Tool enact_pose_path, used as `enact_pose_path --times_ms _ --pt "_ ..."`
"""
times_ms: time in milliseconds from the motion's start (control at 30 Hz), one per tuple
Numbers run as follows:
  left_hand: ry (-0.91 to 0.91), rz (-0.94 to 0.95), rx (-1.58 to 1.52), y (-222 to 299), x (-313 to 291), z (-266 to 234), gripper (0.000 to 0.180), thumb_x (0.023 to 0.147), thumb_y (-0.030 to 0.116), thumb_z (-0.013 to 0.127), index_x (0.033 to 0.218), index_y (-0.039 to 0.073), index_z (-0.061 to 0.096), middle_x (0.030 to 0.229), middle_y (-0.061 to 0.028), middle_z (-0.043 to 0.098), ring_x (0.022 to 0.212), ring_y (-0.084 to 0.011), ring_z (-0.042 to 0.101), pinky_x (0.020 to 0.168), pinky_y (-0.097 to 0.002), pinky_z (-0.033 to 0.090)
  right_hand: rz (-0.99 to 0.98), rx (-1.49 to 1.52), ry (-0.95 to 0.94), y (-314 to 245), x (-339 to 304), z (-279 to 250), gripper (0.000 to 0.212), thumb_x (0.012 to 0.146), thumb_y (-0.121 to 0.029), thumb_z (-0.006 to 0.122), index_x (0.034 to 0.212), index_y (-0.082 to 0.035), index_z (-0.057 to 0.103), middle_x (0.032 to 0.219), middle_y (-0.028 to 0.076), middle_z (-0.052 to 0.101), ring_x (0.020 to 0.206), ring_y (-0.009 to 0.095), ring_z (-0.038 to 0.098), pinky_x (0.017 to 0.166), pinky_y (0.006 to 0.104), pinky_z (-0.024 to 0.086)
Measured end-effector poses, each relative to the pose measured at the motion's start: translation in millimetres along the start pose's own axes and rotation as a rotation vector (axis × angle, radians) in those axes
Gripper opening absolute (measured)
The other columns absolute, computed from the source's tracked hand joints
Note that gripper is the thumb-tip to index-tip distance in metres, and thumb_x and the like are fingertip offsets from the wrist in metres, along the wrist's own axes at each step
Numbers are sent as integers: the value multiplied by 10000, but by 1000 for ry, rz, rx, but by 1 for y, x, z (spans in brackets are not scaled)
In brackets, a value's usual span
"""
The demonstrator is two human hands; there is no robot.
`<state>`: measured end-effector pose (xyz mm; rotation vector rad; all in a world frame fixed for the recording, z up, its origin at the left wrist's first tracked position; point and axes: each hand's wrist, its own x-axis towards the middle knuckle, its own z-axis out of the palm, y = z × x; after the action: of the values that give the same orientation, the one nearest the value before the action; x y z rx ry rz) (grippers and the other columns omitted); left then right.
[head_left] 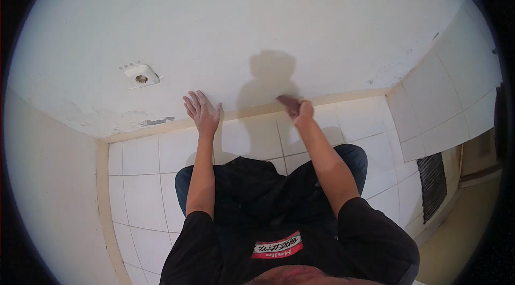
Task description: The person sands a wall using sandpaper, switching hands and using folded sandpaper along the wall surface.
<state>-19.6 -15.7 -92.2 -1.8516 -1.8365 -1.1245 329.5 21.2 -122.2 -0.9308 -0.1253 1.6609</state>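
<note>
A person in a black short-sleeved shirt [257, 231] and dark trousers faces a white painted wall [257, 22], seen from above the head. At the far left, at about 10 o'clock from the left hand, a small white wall fitting [141, 75] with a round hole in its middle sits on the paint, with a patch of chipped paint [156, 121] below it at 6 o'clock. The left hand [200, 109] is spread, fingers apart, its palm flat against the wall just above the beige skirting strip [241, 113]. At 3 o'clock from it, the right hand [298, 109] is closed around a small brown object [287, 101] held against the wall's lower edge; what the object is cannot be told. The 2 hands are near each other, apart. Below them lies a white tiled floor [145, 178]. At the far right, a dark grated panel [432, 184] sits low beside the tiled side wall [456, 97].
</note>
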Motion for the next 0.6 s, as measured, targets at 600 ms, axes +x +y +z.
enact_pose_path --times_ms 600 --pt "-24 -12 34 -19 -8 -14 907 873 451 687 1550 40 245 1629 -229 112 1496 -462 14 1182 -586 101 -138 192 184 -31 -13 28 339 897 -148 408 1127 25 587 1073 149 690 953 278 688 696 359 569"
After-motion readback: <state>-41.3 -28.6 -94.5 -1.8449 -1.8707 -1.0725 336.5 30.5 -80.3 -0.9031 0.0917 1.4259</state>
